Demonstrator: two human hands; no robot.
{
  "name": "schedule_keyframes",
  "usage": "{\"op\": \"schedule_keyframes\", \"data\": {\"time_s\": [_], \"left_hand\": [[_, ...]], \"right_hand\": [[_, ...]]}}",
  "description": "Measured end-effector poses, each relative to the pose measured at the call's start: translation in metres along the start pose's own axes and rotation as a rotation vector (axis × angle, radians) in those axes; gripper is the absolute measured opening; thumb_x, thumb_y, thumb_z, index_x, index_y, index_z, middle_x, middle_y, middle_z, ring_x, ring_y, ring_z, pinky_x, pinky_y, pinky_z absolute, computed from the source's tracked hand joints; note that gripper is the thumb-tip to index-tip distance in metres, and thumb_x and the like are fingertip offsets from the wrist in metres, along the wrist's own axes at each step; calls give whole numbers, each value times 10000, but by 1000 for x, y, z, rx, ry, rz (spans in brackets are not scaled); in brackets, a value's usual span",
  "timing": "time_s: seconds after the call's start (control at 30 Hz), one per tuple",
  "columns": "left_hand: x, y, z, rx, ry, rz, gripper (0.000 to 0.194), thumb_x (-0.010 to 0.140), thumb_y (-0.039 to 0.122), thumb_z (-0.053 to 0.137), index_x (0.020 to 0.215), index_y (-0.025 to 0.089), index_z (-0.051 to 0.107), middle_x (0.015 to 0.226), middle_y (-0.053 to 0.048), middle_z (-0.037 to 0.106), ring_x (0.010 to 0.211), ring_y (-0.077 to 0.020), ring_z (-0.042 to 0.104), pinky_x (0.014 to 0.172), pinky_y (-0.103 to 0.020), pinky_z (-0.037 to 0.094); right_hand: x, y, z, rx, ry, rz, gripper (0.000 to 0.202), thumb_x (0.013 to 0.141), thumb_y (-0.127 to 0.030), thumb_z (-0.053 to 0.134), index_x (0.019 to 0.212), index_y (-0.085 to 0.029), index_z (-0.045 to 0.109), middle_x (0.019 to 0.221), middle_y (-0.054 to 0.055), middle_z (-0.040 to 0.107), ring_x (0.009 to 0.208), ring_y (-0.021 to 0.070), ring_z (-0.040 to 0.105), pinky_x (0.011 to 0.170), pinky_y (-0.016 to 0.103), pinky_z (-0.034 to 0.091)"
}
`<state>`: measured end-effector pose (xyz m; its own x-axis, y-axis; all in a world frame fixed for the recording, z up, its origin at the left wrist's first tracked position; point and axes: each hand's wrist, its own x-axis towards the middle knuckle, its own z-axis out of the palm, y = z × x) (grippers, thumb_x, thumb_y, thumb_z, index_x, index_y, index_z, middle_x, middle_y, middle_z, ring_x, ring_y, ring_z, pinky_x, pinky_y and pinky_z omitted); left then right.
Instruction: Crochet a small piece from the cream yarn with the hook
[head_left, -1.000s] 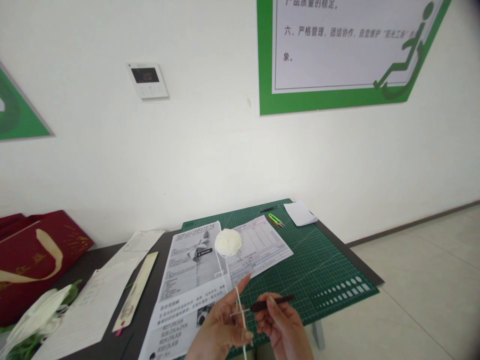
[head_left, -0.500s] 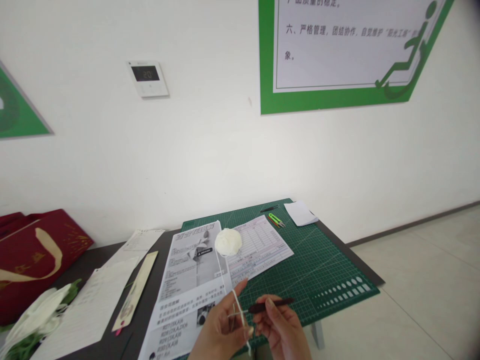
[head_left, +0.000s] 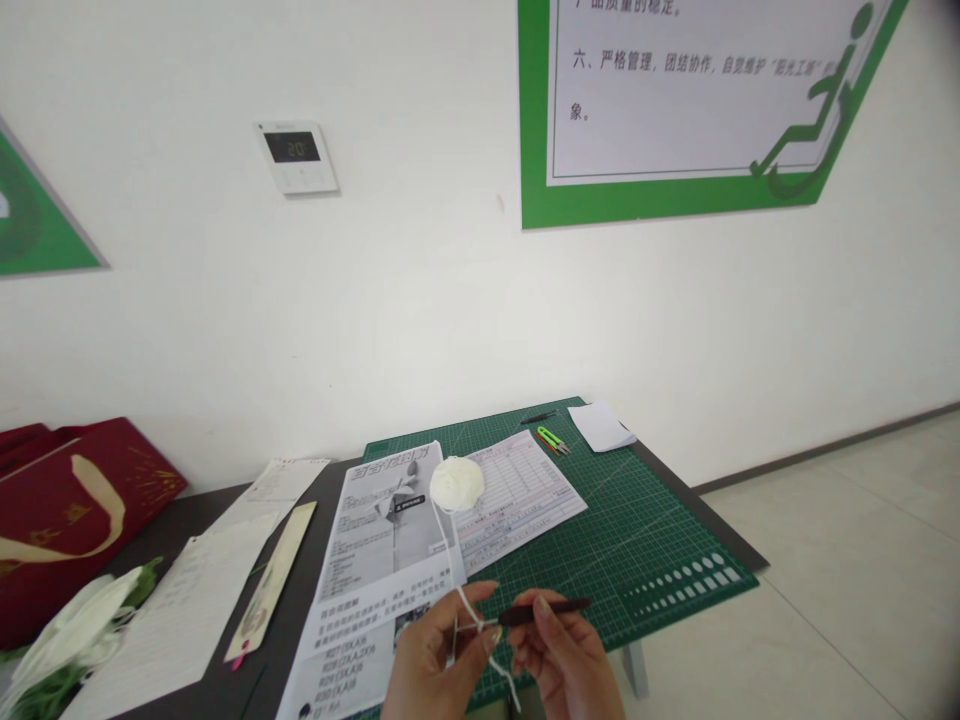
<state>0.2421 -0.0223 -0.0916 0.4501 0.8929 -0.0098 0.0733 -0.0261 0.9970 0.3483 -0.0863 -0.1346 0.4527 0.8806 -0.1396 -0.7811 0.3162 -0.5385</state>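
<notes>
A crochet hook [head_left: 544, 611] with a dark brown handle is pinched in my right hand [head_left: 566, 650], its thin metal shaft pointing left. White yarn [head_left: 448, 545] runs down from a round white ball of yarn [head_left: 457, 484] to my left hand [head_left: 442, 650]. My left thumb and fingertips close on the yarn where it meets the hook's shaft, and the index finger stretches above it. A short yarn tail [head_left: 506, 682] hangs below the fingers. The hook's very tip is too small to make out.
Printed sheets [head_left: 360, 580] and a form [head_left: 517, 500] lie on the green cutting mat [head_left: 637, 530]. Green thread snips [head_left: 553, 440], a black pen-like tool [head_left: 538, 417] and white paper [head_left: 602, 427] are farther back. Left are a bookmark [head_left: 271, 580], crocheted pieces [head_left: 82, 630] and a red bag [head_left: 90, 500].
The yarn now loops round the hook's shaft by my left fingertips, and its tail swings lower right. My left index finger has come down. My right hand stays almost in place.
</notes>
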Motion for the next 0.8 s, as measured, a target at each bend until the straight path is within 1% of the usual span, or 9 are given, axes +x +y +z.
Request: {"op": "schedule_keyframes", "data": {"time_s": [0.13,0.2,0.3,0.4,0.53,0.6,0.63,0.7,0.8], "left_hand": [[-1,1,1,-103,44,-43,333,550,359,752,847,208,731,614,1,635,575,-151,520,563,-261,402],[-2,0,0,-131,50,-75,351,529,372,764,839,209,739,605,6,624,583,-147,514,564,-257,394],[0,-4,-2,-126,18,-104,424,539,370,760,928,206,722,519,44,523,524,-112,438,515,-239,342],[2,-9,-5,-135,-30,-96,521,551,325,761,1047,194,670,498,74,429,481,-88,376,473,-227,279],[6,-13,-6,-142,-48,-86,628,552,274,762,1148,162,601,509,80,424,457,-78,364,458,-226,254],[8,-15,-5,-134,-32,-81,675,562,271,755,1196,147,559,497,78,434,454,-80,365,452,-226,247],[8,-16,-4,-130,-18,-76,688,568,268,752,1211,140,543,487,77,439,451,-81,365,447,-224,241],[9,-18,-2,-157,3,-84,678,579,262,749,1212,135,543,470,72,451,440,-76,354,433,-220,221],[9,-17,-1,-357,-26,-195,580,577,239,753,1135,175,612,476,67,457,427,-63,344,424,-212,238]], "right_hand": [[-1,-2,0,-15,19,-5,241,647,-328,767,749,-117,711,559,55,696,451,90,580,449,183,492],[-1,-2,1,-16,19,-8,245,652,-330,763,756,-115,709,559,55,694,455,92,580,453,188,494],[0,-2,1,-18,25,-17,242,654,-327,762,759,-115,709,558,55,692,452,91,575,452,186,490],[1,-1,-1,-30,35,-26,230,652,-321,764,751,-120,710,556,52,689,454,92,576,450,182,488],[-1,1,-6,-140,42,-86,222,695,-348,722,770,-139,709,568,51,695,466,109,590,462,193,495],[-3,2,-7,-318,50,-228,201,748,-349,666,792,-158,709,611,63,710,495,134,617,477,212,510],[-4,2,-8,-438,44,-350,177,774,-332,636,807,-174,709,641,66,716,521,150,635,493,226,522],[-7,4,-6,-713,-22,-696,130,802,-251,595,863,-214,703,690,65,725,574,177,660,531,254,542],[-9,4,-2,-1124,-203,-1250,293,785,-122,575,1048,-225,652,727,89,743,604,207,675,543,282,556]]}}
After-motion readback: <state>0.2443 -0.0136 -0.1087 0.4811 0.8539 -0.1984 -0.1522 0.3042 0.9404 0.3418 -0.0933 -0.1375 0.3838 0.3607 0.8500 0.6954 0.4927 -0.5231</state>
